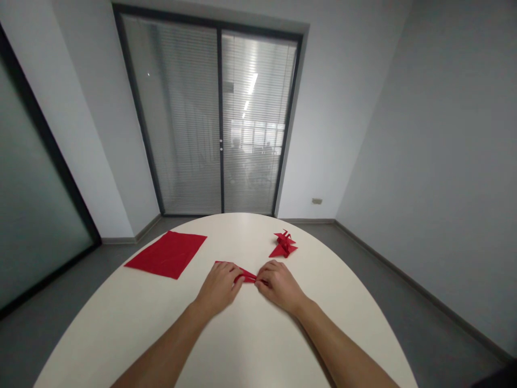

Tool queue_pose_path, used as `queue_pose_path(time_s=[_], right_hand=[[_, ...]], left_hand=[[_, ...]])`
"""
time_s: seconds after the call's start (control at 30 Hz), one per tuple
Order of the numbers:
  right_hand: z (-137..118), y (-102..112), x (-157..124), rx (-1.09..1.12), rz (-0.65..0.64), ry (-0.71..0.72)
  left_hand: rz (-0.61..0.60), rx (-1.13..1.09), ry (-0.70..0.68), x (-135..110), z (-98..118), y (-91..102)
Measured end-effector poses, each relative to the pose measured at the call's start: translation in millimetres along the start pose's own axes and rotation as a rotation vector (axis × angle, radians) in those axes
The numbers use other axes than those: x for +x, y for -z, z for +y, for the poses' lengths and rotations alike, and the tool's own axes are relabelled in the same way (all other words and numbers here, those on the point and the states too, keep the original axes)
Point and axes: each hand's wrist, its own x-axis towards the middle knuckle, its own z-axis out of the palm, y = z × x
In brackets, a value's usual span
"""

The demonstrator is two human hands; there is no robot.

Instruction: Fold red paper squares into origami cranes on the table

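Note:
A narrow piece of folded red paper (pixel 249 277) lies on the table between my hands. My left hand (pixel 218 285) rests over its left part, fingers curled on top and thumb at the near edge. At the right tip, my right hand (pixel 280 285) has its fingers and thumb closed on the paper, and the very end is hidden under them. Just beyond my right hand sit red folded paper cranes (pixel 284 245), close together; I cannot tell exactly how many. A flat, creased sheet of red paper (pixel 167 254) lies to the left.
The round cream-coloured table (pixel 246 345) carries all the paper, and its curved edge drops to a grey floor. Beyond it stand a dark-framed glass partition with blinds (pixel 258 178) and white walls. A small wall socket (pixel 317 201) is low at the back right.

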Motion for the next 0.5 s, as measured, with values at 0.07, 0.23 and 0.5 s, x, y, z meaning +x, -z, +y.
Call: queue_pose_path(time_s=[0.07, 0.23, 0.5], right_hand=[[-0.1, -0.8, 0.1, -0.004, 0.012, -0.027], [-0.6, -0.1, -0.3, -0.011, 0.01, -0.038], [-4.9, -1.6, -1.7, -0.019, 0.01, -0.056]], left_hand=[[0.002, 0.007, 0.004, -0.3, -0.8, 0.0], [0.003, 0.035, 0.003, -1.2, -2.1, -0.2], [0.002, 0.065, 0.044, 1.9, -7.1, -5.9]])
